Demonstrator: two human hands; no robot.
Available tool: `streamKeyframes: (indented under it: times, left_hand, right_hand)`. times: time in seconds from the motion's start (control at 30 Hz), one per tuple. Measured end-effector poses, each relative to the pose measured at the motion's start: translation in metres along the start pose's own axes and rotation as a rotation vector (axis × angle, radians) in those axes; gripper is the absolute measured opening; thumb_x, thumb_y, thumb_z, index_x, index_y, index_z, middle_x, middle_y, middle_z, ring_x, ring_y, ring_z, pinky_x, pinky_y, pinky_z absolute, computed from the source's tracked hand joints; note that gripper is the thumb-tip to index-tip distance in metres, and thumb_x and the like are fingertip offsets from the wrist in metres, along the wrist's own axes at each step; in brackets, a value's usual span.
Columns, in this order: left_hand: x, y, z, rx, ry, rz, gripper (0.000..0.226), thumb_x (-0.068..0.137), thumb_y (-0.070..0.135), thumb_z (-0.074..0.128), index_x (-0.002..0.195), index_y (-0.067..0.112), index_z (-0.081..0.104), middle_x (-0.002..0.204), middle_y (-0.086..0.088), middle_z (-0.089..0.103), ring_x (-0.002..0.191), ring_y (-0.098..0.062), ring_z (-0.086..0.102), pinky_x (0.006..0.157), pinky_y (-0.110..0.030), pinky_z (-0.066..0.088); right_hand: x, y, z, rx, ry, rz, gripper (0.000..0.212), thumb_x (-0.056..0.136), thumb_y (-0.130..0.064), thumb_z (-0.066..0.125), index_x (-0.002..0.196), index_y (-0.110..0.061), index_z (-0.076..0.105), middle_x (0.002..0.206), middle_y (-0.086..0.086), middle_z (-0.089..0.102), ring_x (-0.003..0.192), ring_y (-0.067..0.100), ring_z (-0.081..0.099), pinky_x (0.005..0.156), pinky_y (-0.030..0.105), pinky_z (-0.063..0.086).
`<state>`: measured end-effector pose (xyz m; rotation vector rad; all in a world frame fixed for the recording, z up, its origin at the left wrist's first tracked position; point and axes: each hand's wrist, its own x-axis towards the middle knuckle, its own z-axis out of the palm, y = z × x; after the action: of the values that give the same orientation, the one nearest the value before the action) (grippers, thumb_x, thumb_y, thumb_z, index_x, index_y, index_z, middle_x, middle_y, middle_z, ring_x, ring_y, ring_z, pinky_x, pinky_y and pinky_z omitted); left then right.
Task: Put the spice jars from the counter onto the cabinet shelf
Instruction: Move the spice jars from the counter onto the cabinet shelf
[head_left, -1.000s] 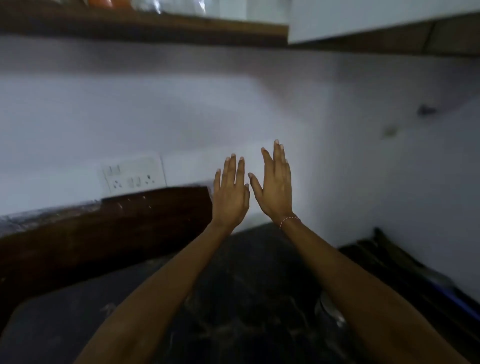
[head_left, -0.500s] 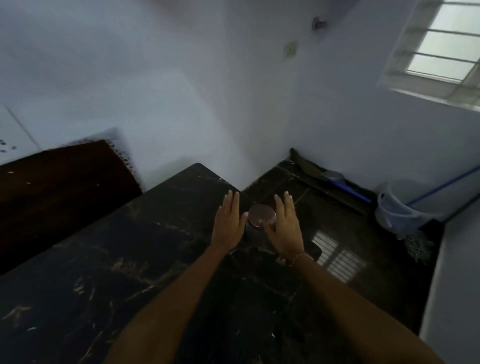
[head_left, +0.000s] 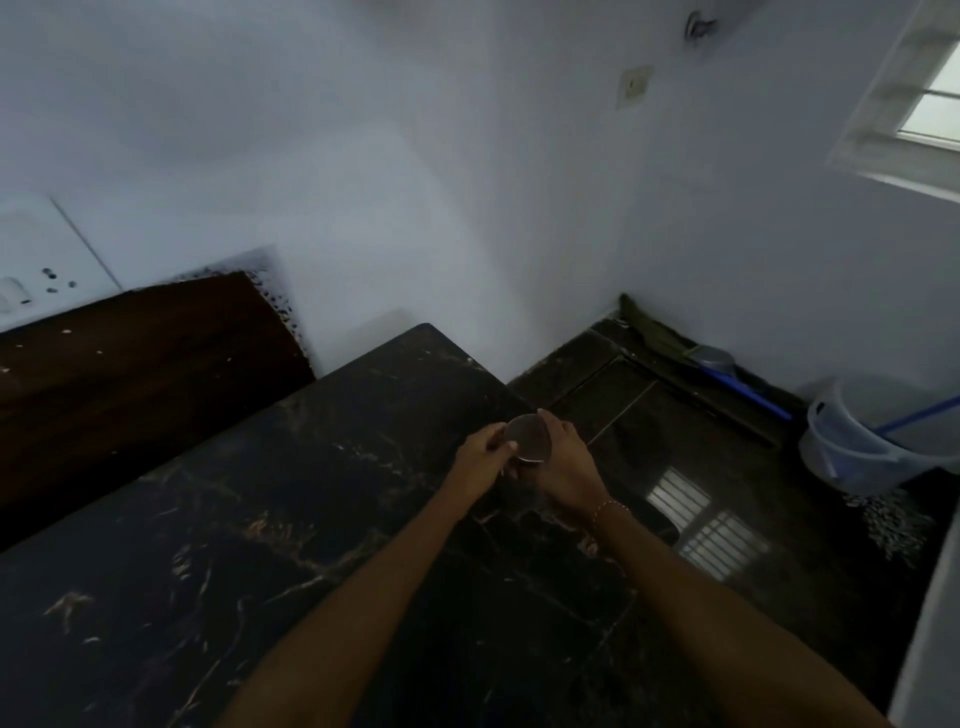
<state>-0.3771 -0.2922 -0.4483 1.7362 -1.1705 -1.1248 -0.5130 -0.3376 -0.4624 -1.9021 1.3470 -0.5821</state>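
Dark veined stone forms the worktop (head_left: 218, 561), with white walls behind. Near its right edge a spice jar (head_left: 527, 439) with a round, dull metallic lid is clasped between the left hand (head_left: 480, 462) and right hand (head_left: 563, 462), both curled round it. Its body is hidden by fingers.

surface: black marble counter (head_left: 218, 545), pale veining, corner near white wall | on it: one spice jar (head_left: 525, 441) near right edge, round lid up | beyond edge: dark tiled floor (head_left: 769, 525) | on floor: grey bucket (head_left: 862, 441), blue-handled dustpan (head_left: 719, 361)
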Motion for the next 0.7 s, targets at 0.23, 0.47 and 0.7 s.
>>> streamKeyframes:
  times: [0.23, 0.47, 0.7]
  left_hand:
    - [-0.026, 0.032, -0.087, -0.283, -0.210, -0.019, 0.027, 0.086, 0.040, 0.054, 0.107, 0.026, 0.061, 0.108, -0.003, 0.069, 0.095, -0.014, 0.067, 0.083, -0.030, 0.052]
    - [-0.049, 0.062, -0.122, -0.610, -0.191, 0.104, 0.035, 0.079, 0.030, 0.063, 0.112, 0.023, 0.056, 0.101, 0.000, 0.070, 0.094, -0.017, 0.068, 0.074, -0.036, 0.058]
    - [-0.062, 0.078, -0.145, -0.414, 0.269, 0.181, 0.056, 0.083, 0.032, 0.065, 0.131, 0.017, 0.042, 0.125, -0.007, 0.056, 0.103, -0.017, 0.058, 0.073, -0.028, 0.051]
  right_hand:
    - [0.019, -0.078, -0.034, 0.511, -0.469, -0.060, 0.066, 0.079, -0.017, 0.070, 0.135, -0.020, 0.034, 0.140, 0.012, 0.038, 0.122, 0.027, 0.047, 0.101, 0.041, 0.045]
    - [0.012, -0.139, -0.024, 0.902, -0.506, -0.102, 0.056, 0.083, -0.037, 0.059, 0.131, -0.012, 0.046, 0.130, 0.014, 0.054, 0.115, 0.028, 0.056, 0.089, 0.037, 0.052]
    - [0.009, -0.175, -0.016, 0.532, -0.454, -0.214, 0.054, 0.089, -0.036, 0.055, 0.137, -0.030, 0.031, 0.144, 0.005, 0.042, 0.120, 0.019, 0.050, 0.092, 0.033, 0.050]
